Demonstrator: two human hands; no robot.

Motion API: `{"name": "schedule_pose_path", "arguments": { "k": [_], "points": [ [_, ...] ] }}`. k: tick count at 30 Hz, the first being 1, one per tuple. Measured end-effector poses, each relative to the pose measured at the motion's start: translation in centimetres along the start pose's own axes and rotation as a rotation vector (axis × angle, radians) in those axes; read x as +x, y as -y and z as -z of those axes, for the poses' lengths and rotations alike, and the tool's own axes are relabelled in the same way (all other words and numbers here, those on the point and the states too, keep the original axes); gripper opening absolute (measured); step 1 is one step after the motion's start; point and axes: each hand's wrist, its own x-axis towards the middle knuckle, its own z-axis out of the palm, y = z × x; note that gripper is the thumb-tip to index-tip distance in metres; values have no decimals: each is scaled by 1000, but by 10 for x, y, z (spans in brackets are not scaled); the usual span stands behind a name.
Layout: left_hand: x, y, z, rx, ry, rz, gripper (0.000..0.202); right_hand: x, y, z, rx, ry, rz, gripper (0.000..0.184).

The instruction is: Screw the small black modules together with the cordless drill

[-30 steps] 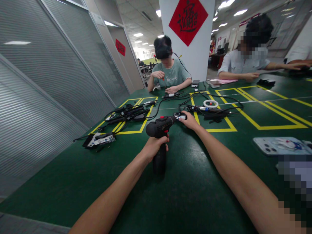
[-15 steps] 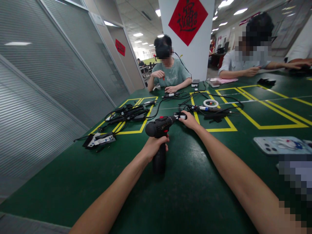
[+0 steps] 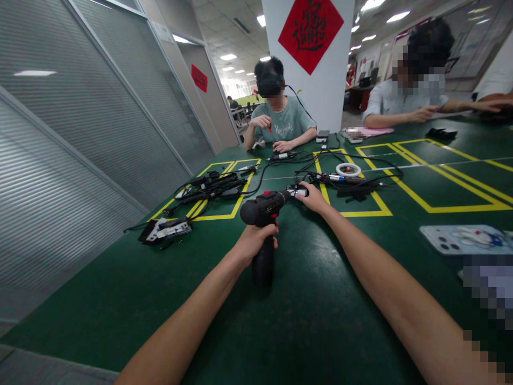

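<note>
My left hand (image 3: pixel 256 243) is wrapped round the grip of a black cordless drill (image 3: pixel 262 208) with red buttons. The drill stands upright over the green table, its chuck pointing away and to the right. At the chuck's front end, my right hand (image 3: pixel 311 198) grips a small black and white block (image 3: pixel 297 191) between thumb and fingers. The drill's tip meets or nearly meets this block; the exact contact is too small to make out. What the block is cannot be told.
Black cables and parts (image 3: pixel 212 187) lie in a heap at left, near a white-and-black packet (image 3: pixel 170 229). Right of my hand are a tape roll (image 3: pixel 348 170) and a soldering-iron-like tool (image 3: pixel 340 178). A phone (image 3: pixel 465 239) lies at right. Two people (image 3: pixel 280 120) sit across the green table (image 3: pixel 100 299).
Both hands, the drill and the block keep their places against each other. The whole view has shifted very slightly.
</note>
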Motion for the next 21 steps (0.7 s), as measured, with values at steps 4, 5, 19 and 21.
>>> {"name": "schedule_pose_path", "arguments": {
  "k": [4,5,19,21],
  "points": [
    [0,1,0,-9,4,-22,21,0,-1,0,-4,2,4,53],
    [0,1,0,-7,2,-24,21,1,-2,0,-3,2,3,53],
    [0,0,-1,-3,-15,-9,21,0,-1,-1,-6,-6,21,52],
    [1,1,-1,0,-11,-12,20,0,-2,-1,-9,-5,19,52]
  ]
}}
